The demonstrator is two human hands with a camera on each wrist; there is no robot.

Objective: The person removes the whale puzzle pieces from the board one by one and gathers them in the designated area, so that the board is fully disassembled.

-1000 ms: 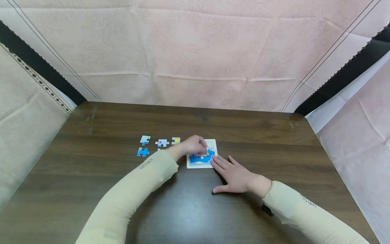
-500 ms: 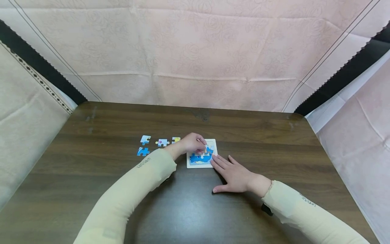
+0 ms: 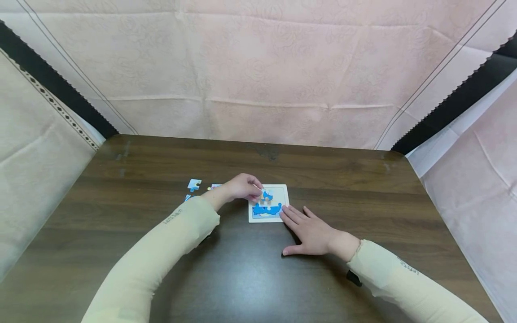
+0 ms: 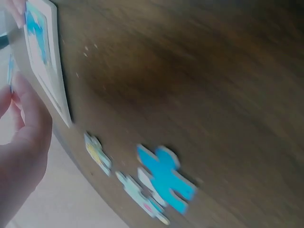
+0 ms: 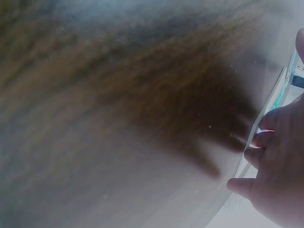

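Note:
A white-framed jigsaw puzzle board (image 3: 287, 194) lies on the table, its lower part filled with blue whale pieces (image 3: 264, 210). Over the board's upper left part, my left hand (image 3: 243, 187) pinches a puzzle piece (image 3: 267, 196) showing a blue tail shape. The left wrist view catches that puzzle piece (image 4: 10, 71) edge-on between thumb and fingers. My right hand (image 3: 310, 236) lies with fingers spread, fingertips touching the board's right edge. In the right wrist view, the fingers (image 5: 254, 154) meet the board's rim (image 5: 260, 116).
Loose puzzle pieces lie left of the board: a light blue piece (image 3: 194, 184) and others partly covered by the left arm. The left wrist view shows a blue piece (image 4: 166, 175), a yellow-marked piece (image 4: 97, 154) and a pink-marked piece (image 4: 142, 198). Light cloth (image 3: 258, 67) hangs behind the table.
My left hand has moved left across the board with the pinched puzzle piece, and its forearm now covers more of the loose pieces. The right hand has stayed in place.

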